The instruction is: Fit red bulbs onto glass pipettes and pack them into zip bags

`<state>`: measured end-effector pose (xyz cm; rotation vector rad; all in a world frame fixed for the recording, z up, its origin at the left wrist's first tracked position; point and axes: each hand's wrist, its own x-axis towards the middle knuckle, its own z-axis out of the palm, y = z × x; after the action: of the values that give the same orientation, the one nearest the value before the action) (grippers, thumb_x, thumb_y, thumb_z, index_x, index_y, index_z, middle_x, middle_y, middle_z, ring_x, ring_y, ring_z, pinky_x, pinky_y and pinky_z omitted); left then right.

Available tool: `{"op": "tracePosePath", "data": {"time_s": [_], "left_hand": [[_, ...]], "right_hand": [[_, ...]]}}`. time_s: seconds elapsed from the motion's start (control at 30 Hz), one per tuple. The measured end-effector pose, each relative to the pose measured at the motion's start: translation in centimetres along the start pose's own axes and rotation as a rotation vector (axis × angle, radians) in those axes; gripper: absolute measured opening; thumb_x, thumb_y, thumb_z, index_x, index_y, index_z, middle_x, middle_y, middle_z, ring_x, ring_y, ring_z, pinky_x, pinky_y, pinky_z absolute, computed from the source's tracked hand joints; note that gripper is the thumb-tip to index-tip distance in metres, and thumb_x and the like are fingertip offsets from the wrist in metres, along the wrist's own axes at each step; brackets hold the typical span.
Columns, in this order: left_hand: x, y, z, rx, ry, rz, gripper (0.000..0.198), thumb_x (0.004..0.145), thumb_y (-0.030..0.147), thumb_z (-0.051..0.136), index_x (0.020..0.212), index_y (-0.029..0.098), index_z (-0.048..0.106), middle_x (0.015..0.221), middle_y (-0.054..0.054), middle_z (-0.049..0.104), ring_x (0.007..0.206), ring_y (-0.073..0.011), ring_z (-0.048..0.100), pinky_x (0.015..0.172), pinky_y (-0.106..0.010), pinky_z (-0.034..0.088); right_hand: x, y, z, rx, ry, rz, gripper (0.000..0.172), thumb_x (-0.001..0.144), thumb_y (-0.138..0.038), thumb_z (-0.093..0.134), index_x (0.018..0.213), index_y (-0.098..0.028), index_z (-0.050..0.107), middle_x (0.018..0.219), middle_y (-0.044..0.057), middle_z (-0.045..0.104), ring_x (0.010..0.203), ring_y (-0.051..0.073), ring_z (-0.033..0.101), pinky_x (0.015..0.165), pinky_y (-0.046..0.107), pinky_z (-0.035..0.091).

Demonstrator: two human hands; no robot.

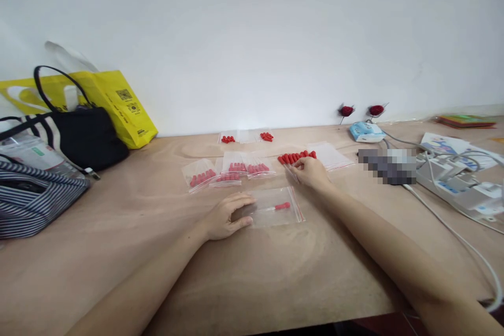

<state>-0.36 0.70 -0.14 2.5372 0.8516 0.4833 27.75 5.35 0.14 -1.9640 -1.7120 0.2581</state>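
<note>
A clear zip bag (271, 220) lies flat in front of me, with one small red-handled screwdriver (282, 206) inside, its thin shaft pointing left. My left hand (230, 216) rests at the bag's left end, thumb and fingers apart and touching the plastic. Farther back, a row of loose red-handled screwdrivers (295, 157) lies side by side. My right hand (311, 170) is at the near side of that row, fingertips pinched around a thin shaft there; the grip is partly hidden. Several filled zip bags (202, 177) with red handles lie left of the row, partly overlapping.
Flat zip bags (333, 156) lie behind my right hand. Two small red bundles (266, 137) sit by the wall. At left stand a striped bag (39, 194), a black handbag (98, 136) and a yellow bag (137, 121). At right are a power strip (449, 184), cables and a tissue pack (367, 132).
</note>
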Motion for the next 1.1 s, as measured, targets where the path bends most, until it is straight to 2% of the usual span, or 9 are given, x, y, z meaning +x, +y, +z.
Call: {"op": "tracePosePath", "data": {"time_s": [0.17, 0.37, 0.5, 0.63, 0.73, 0.8, 0.87, 0.97, 1.1], "left_hand": [[0.0, -0.2, 0.2, -0.005, -0.02, 0.025, 0.033, 0.082, 0.033, 0.048, 0.112, 0.02, 0.054, 0.12, -0.006, 0.054, 0.114, -0.0191, 0.047, 0.102, -0.039, 0.031], [0.0, -0.3, 0.4, -0.021, -0.016, 0.021, 0.033, 0.082, 0.033, 0.049, 0.112, 0.02, 0.055, 0.12, -0.007, 0.054, 0.114, -0.0197, 0.047, 0.101, -0.039, 0.033], [-0.1, -0.4, 0.4, -0.032, -0.009, 0.017, 0.033, 0.081, 0.032, 0.05, 0.111, 0.02, 0.055, 0.119, -0.007, 0.054, 0.113, -0.0198, 0.047, 0.101, -0.04, 0.032], [0.0, -0.4, 0.4, -0.025, -0.009, 0.017, 0.033, 0.082, 0.032, 0.05, 0.112, 0.021, 0.054, 0.12, -0.007, 0.054, 0.114, -0.0189, 0.047, 0.102, -0.04, 0.031], [0.0, -0.3, 0.3, -0.013, -0.012, 0.019, 0.033, 0.082, 0.032, 0.05, 0.112, 0.021, 0.054, 0.12, -0.006, 0.054, 0.114, -0.0188, 0.047, 0.102, -0.04, 0.031], [0.1, -0.3, 0.3, -0.006, -0.02, 0.014, 0.033, 0.082, 0.033, 0.05, 0.112, 0.021, 0.054, 0.12, -0.006, 0.054, 0.114, -0.0192, 0.046, 0.102, -0.04, 0.031], [0.1, -0.4, 0.3, 0.0, -0.03, 0.01, 0.034, 0.082, 0.034, 0.049, 0.113, 0.02, 0.053, 0.121, -0.007, 0.053, 0.116, -0.0194, 0.045, 0.102, -0.04, 0.031], [0.0, -0.4, 0.2, 0.006, -0.033, 0.004, 0.035, 0.082, 0.035, 0.049, 0.113, 0.02, 0.053, 0.122, -0.006, 0.053, 0.116, -0.0195, 0.045, 0.103, -0.04, 0.03], [0.0, -0.2, 0.1, 0.008, -0.033, 0.0, 0.034, 0.082, 0.035, 0.049, 0.113, 0.021, 0.053, 0.122, -0.005, 0.053, 0.115, -0.0194, 0.046, 0.103, -0.04, 0.03]], "right_hand": [[1.0, -1.8, 1.4, -0.087, 0.006, 0.082, 0.021, 0.072, -0.03, 0.051, 0.074, -0.013, 0.065, 0.081, 0.013, 0.064, 0.078, 0.026, 0.059, 0.065, 0.033, 0.04], [1.6, -2.0, 1.7, -0.079, -0.009, 0.131, 0.018, 0.073, -0.028, 0.052, 0.077, -0.015, 0.063, 0.083, 0.012, 0.064, 0.081, 0.026, 0.06, 0.068, 0.032, 0.041], [1.9, -1.6, 1.0, -0.008, -0.016, 0.096, 0.018, 0.076, -0.025, 0.048, 0.07, -0.013, 0.06, 0.079, 0.014, 0.064, 0.083, 0.024, 0.059, 0.071, 0.031, 0.04], [0.5, -0.3, -0.5, 0.126, -0.002, 0.007, 0.02, 0.082, -0.026, 0.039, 0.078, -0.014, 0.054, 0.083, 0.011, 0.062, 0.076, 0.019, 0.059, 0.068, 0.029, 0.042], [-1.9, 1.1, -1.1, 0.302, -0.024, -0.06, 0.023, 0.085, -0.031, 0.033, 0.097, -0.016, 0.045, 0.074, 0.003, 0.06, 0.057, 0.013, 0.056, 0.056, 0.026, 0.045], [-3.5, 1.9, -1.0, 0.671, -0.047, -0.12, 0.042, 0.081, -0.036, 0.043, 0.116, -0.017, 0.03, 0.066, -0.002, 0.055, 0.05, 0.012, 0.053, 0.05, 0.027, 0.045], [-4.8, 2.4, -0.6, 0.919, -0.062, -0.118, 0.065, 0.074, -0.038, 0.054, 0.125, -0.02, 0.017, 0.064, -0.005, 0.053, 0.05, 0.012, 0.054, 0.05, 0.028, 0.047], [-5.7, 2.4, 0.2, 1.074, -0.048, -0.033, 0.078, 0.067, -0.038, 0.063, 0.126, -0.023, 0.014, 0.063, -0.007, 0.053, 0.051, 0.013, 0.057, 0.053, 0.029, 0.05], [-6.0, 1.8, 0.9, 1.165, -0.031, 0.066, 0.071, 0.063, -0.043, 0.066, 0.116, -0.024, 0.022, 0.062, -0.008, 0.054, 0.052, 0.013, 0.059, 0.053, 0.029, 0.052]]}}
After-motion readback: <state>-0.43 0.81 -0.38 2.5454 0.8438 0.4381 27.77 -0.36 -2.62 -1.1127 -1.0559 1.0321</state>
